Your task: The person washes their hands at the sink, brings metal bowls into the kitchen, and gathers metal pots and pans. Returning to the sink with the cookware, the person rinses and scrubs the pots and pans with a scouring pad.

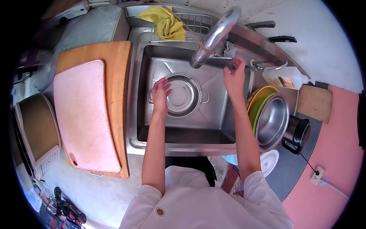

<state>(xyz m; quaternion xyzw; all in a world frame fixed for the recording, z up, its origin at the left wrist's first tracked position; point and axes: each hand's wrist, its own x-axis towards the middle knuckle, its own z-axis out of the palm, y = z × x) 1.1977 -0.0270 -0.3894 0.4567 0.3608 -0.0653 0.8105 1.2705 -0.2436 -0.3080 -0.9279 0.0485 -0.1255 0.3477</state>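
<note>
Steel pot (182, 95) sits down in the sink (217, 114), a touch left of centre, round and shiny, loop handle out to the right; water in it or not, can't tell. Left hand (160, 92) at its left rim, fingers parted, loosely curled, contact unclear. Right hand (234, 74) up by the faucet lever (222, 58), thumb and fingers spread. Bare basin floor right of the pot; behind, a wire rack (200, 23) carries a yellow cloth (166, 23).

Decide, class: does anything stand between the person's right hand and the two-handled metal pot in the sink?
Nothing visible does: only bare sink basin shows between the right hand and the two-handled metal pot. The faucet spout hangs nearby, toward the back, off that direct line.
</note>
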